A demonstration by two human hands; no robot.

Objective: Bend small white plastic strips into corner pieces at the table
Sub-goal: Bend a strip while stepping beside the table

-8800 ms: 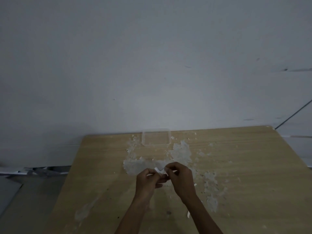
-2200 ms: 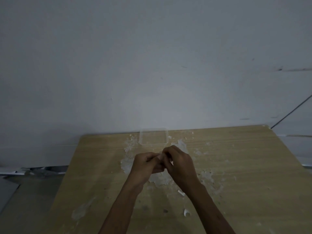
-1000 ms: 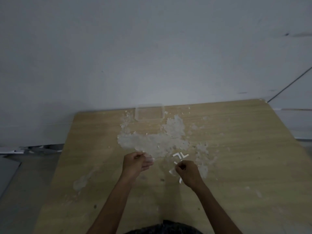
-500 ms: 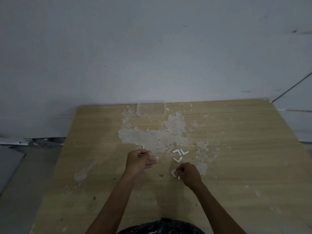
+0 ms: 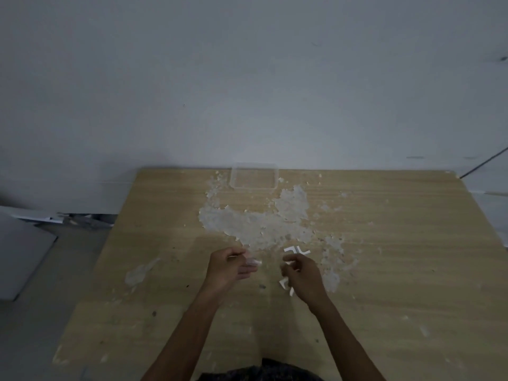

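My left hand is closed on a few small white plastic strips whose ends poke out past the fingertips. My right hand hovers to the right of it with fingers curled. Its fingertips overlap a bent white corner piece, and I cannot see whether they grip it. Two more corner pieces lie just beyond that hand. Another bent piece lies at its left edge, partly hidden by the palm. All rest on the wooden table.
A clear, shallow plastic tray sits at the table's far edge against the grey wall. A large patch of peeled, flaky white surface spreads between the tray and my hands. Flat boards lie on the floor to the left.
My right hand has lifted from the piece it set down near the table's middle and moved slightly up and toward my left hand. The left hand has kept its strips.
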